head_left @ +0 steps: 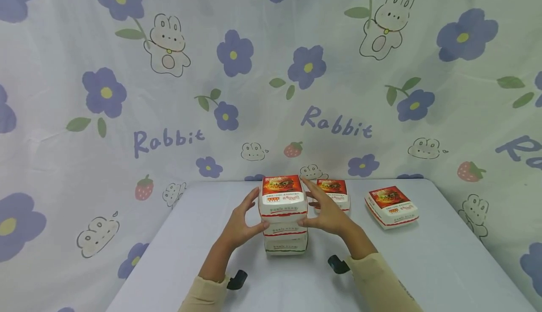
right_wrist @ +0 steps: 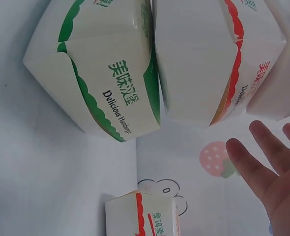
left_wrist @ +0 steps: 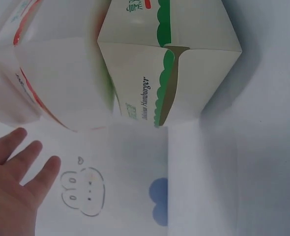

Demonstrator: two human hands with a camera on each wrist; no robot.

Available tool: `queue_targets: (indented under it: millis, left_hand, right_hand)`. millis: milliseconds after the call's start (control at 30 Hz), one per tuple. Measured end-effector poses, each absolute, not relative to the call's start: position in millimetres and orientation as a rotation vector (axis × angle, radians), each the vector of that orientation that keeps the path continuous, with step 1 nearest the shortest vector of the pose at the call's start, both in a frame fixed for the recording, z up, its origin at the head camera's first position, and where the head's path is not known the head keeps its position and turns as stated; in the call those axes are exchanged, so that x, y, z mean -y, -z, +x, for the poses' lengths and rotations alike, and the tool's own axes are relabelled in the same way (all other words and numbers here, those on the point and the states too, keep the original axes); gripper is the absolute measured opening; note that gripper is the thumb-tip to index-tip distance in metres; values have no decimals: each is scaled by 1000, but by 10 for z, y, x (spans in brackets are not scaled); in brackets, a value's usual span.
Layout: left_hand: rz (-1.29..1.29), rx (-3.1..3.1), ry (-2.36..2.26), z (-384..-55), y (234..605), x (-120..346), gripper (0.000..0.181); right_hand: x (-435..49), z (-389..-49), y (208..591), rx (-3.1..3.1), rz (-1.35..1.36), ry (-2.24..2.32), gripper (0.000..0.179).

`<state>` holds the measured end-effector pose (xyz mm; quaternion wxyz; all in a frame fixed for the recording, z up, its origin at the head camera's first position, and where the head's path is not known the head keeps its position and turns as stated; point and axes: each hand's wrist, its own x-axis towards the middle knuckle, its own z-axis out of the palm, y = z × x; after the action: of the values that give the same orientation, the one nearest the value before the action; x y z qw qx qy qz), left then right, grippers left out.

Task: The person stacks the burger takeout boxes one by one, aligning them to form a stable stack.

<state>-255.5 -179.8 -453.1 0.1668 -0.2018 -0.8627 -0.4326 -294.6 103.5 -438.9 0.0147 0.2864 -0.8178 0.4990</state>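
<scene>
Three white hamburger boxes stand stacked in the middle of the table in the head view. The top box carries a burger picture on its lid. Below it sit a red-trimmed middle box and a green-trimmed bottom box, whose closed flap shows in the left wrist view. My left hand is at the top box's left side, thumb near its lower front corner. On the opposite side is my right hand, its thumb at the lower right corner. Both wrist views show spread, fairly straight fingers beside the upper boxes.
Behind my right hand stands another burger box. Farther right, a similar box sits turned at an angle. The white table ends at a hanging cloth printed with flowers and rabbits.
</scene>
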Motion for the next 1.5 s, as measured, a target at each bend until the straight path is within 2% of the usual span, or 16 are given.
queue_targets:
  millis: [367, 633, 800, 1067, 1500]
  left_hand:
    - [-650, 2390, 1236, -2569, 4479, 1798, 91]
    - [-714, 2298, 1272, -2599, 4395, 1793, 89]
    - [-722, 2278, 1289, -2618, 4332, 1750, 91]
    - [-718, 2274, 1315, -2643, 4277, 1708, 92]
    - [-645, 2405, 1202, -2674, 4188, 1672, 95]
  right_hand:
    - [-1432, -3073, 4416, 2558, 763, -1557, 111]
    - [-1584, -3208, 4535, 2655, 538, -1458, 90]
    - [-1662, -3317, 4694, 2705, 393, -1338, 83]
    - [-1773, -3558, 4982, 2836, 310, -1207, 107]
    - [-1883, -3751, 5277, 2889, 295, -1244, 118]
